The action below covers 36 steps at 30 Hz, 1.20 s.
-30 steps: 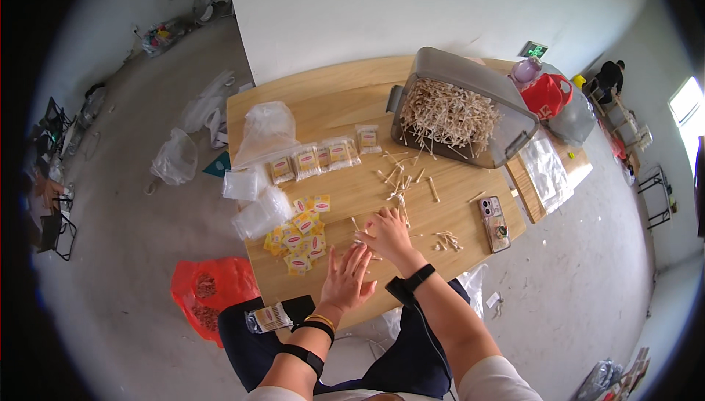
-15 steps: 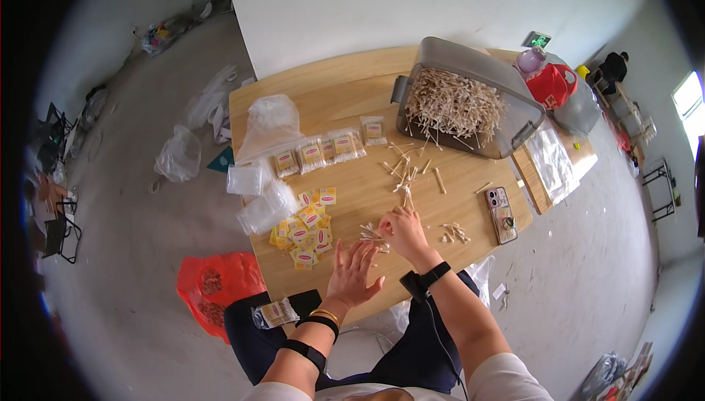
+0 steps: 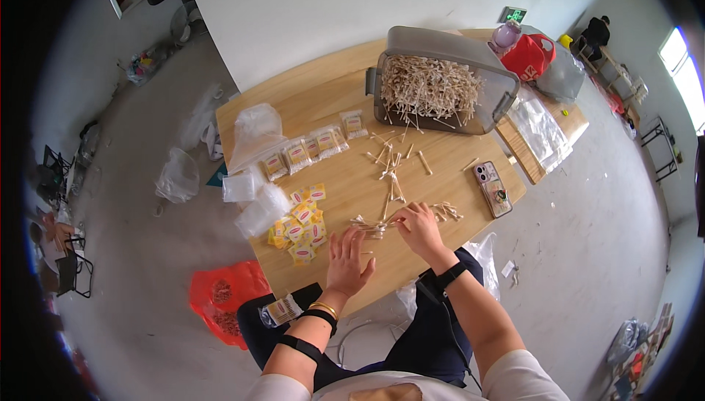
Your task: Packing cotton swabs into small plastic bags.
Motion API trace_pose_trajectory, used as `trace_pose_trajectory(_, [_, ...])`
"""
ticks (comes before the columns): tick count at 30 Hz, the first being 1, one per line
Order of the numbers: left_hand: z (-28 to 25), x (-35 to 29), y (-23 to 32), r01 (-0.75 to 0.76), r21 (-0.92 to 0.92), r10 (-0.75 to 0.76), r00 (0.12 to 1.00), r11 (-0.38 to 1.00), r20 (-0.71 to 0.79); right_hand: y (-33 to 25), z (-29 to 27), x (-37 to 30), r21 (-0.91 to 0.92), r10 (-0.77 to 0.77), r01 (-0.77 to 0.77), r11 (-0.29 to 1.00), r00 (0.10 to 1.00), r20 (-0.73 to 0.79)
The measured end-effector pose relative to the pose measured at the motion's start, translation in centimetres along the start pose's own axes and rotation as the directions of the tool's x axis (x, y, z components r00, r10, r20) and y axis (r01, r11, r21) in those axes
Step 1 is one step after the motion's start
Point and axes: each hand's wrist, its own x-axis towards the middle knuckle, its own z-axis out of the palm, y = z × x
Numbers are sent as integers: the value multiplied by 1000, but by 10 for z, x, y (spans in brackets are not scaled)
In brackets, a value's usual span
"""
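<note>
Cotton swabs (image 3: 432,89) spread across a wooden table (image 3: 330,92), heaped deepest in a grey bin (image 3: 444,42) whose floor they partly cover. Nearer, the left hand (image 3: 346,261) rests with fingers loosely splayed at the left end of a small swab pile (image 3: 373,230); the right hand (image 3: 419,229) curls at the pile's right end, and whether its obscured fingertips grip any swabs cannot be told. To the left, yellow-and-white cards (image 3: 297,230) bear red oval labels (image 3: 301,253), lettering too small to read.

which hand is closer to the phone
Right. The right hand is to the left of the phone and a little nearer the person; the left hand is farther left and closer still to the person.
</note>
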Motion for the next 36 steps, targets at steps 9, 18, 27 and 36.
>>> trace_pose_trajectory(9, [11,2,1,13,90,-15,1000,996,18,-31,58,33,-7,64,-64,998,988,142])
trace_pose_trajectory(18, [14,2,3,34,94,-34,999,995,3,-14,50,46,663,275,-413,624,910,309])
trace_pose_trajectory(27, [11,3,1,29,114,-31,999,993,13,12,-2,21,773,416,-518,366,834,362])
trace_pose_trajectory(36, [7,1,1,5,80,-5,1000,997,0,57,-28,-4,788,590,-516,336,768,251])
